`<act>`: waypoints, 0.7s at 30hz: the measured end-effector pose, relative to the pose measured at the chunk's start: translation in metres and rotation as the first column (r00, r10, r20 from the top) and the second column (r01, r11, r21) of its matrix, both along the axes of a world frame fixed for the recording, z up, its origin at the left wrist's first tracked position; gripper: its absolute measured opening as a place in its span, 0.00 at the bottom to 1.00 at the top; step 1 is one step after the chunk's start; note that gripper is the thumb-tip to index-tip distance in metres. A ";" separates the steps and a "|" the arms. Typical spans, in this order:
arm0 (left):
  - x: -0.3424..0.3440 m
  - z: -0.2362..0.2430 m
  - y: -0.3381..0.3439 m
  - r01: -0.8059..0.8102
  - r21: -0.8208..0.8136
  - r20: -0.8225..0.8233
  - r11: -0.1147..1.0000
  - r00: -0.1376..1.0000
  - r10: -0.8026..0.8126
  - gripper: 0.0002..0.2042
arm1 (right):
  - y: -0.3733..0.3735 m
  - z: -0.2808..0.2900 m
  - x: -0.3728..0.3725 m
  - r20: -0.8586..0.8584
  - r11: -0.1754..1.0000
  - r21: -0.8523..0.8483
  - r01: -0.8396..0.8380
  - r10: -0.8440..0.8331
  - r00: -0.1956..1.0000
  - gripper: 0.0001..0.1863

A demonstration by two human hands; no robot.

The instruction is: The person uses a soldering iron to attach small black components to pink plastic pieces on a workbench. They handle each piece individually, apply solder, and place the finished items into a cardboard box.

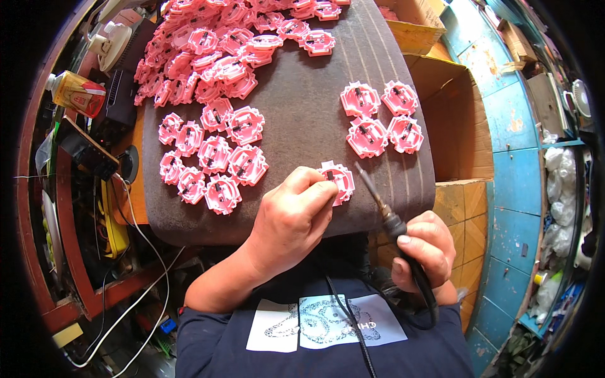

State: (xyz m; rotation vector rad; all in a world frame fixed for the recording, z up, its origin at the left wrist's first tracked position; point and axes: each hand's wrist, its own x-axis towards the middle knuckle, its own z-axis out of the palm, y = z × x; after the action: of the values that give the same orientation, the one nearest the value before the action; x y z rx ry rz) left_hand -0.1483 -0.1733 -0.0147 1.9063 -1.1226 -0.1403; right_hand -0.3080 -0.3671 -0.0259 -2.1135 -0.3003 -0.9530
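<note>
A single pink plastic part (pixel 343 183) with small dark pieces in it lies near the front of the brown board. My left hand (pixel 293 205) is closed in a pinch at its left side; the fingertips cover part of it. My right hand (pixel 428 249) grips a soldering iron (pixel 394 225) by its black handle. The iron's metal tip points up and left, just right of the part and apart from it. Beyond the tip sit several similar pink parts (pixel 367 137) in a block. To the left of my left hand are more such parts (pixel 222 194) in rows.
A large heap of pink parts (pixel 205 44) covers the far left of the brown board (pixel 296 107). Cardboard boxes (pixel 457 120) stand against its right side. On the left are a bottle of yellow liquid (pixel 77 93), dark boxes and loose white cables (pixel 148 236). The iron's black cord hangs across my lap.
</note>
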 end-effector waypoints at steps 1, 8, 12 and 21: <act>0.000 0.003 0.000 -0.001 0.013 -0.001 1.000 1.000 0.001 0.10 | -0.001 0.004 -0.002 -0.019 1.000 -0.011 -0.012 0.012 1.000 0.14; 0.000 0.004 -0.001 0.008 0.019 0.005 1.000 1.000 -0.008 0.09 | 0.002 0.006 -0.001 -0.032 0.998 -0.036 -0.055 0.054 0.998 0.15; 0.000 0.004 -0.001 0.007 0.019 0.001 1.000 1.000 -0.007 0.09 | 0.004 0.005 0.000 -0.025 0.997 -0.044 -0.059 0.058 0.998 0.17; 0.000 0.003 -0.001 0.013 0.023 0.001 1.000 1.000 -0.013 0.09 | 0.005 0.006 0.002 -0.022 0.997 -0.037 -0.065 0.064 0.998 0.20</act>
State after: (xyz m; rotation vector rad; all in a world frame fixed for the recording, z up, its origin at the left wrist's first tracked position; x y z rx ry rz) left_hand -0.1484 -0.1741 -0.0114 1.9201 -1.1393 -0.1599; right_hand -0.3060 -0.3618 -0.0201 -2.1337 -0.3761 -0.8934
